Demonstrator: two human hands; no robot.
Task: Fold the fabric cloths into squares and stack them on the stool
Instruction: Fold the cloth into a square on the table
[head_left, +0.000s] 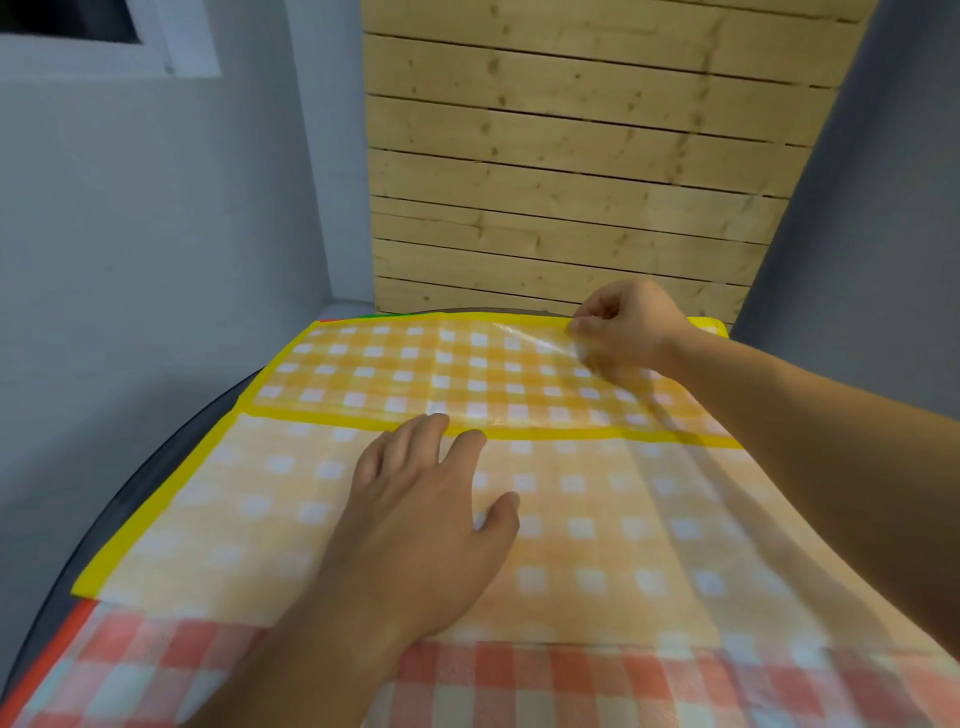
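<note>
We are mid-fold on the yellow cloth, lying on the tabletop over a red cloth: left hand spread flat on it, right hand pinching the far hem, which we judge must next come squarely toward us.

The left fingers are on a yellow checked cloth: orange-yellow and white squares with a solid bright yellow border. The half by the right fingers looks deeper orange, the nearer half paler. Nearer than the left fingers there's a red checked cloth, coral and white. Beyond the right fingers are pale knotty wood slats, plus grey walls. The desk is dark.
</note>
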